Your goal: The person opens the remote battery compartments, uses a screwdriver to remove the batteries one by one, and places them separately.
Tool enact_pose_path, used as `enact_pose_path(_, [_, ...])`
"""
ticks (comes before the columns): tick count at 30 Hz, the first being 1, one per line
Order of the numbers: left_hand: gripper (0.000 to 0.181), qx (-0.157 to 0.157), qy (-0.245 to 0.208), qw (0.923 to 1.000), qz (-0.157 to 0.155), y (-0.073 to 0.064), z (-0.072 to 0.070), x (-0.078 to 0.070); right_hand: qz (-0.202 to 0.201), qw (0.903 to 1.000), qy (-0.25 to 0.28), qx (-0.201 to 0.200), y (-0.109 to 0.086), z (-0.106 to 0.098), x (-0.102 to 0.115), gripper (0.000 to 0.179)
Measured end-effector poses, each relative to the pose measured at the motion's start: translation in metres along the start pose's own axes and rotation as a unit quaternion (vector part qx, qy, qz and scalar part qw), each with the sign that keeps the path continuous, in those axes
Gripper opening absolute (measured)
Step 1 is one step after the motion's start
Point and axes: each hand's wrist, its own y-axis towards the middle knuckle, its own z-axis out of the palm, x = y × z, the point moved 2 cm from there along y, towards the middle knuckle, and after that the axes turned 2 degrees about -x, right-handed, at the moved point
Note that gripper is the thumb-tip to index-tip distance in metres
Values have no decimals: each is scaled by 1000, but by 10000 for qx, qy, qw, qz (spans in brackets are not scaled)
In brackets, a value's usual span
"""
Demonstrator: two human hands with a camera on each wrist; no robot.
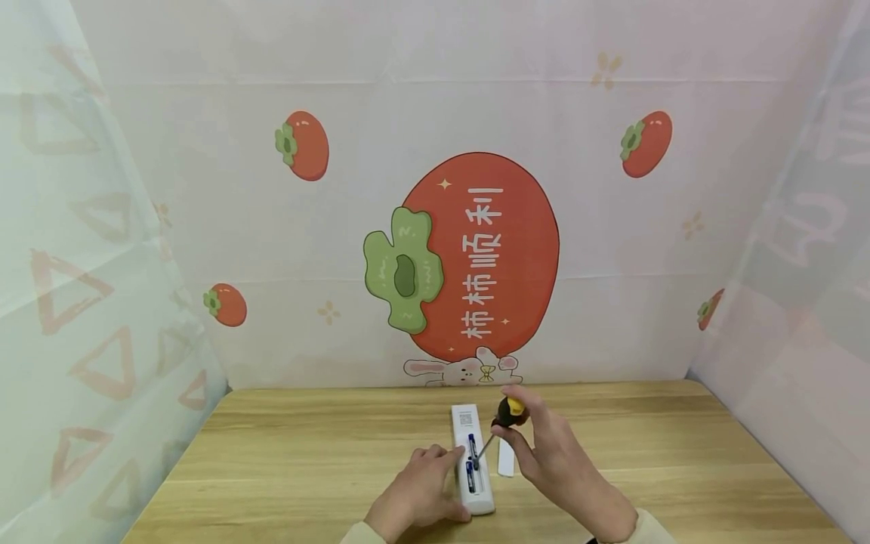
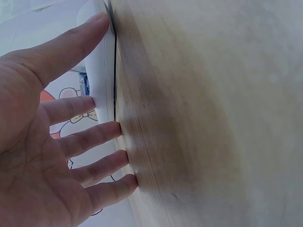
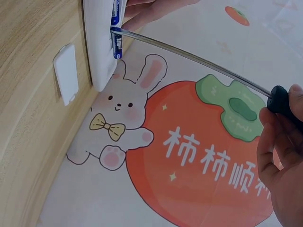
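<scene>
Left hand: bare. The left wrist view shows the palm with fine crease lines, one thumb and four slender fingers with creased joints and rounded tips. Right hand: bare; in the right wrist view, the frame edge cuts it off. Left sleeve: pale cream, plain on its visible part, ending at the wrist. Right sleeve: matching pale cream. Dark element: small, located at the right wrist; type not identifiable.
</scene>
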Motion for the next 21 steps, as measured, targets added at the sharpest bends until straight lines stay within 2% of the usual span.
enact_pose_path(21, [86, 2, -11, 10000, 30, 1, 0, 1, 197, 9996, 80, -186, -1, -1, -4, 47])
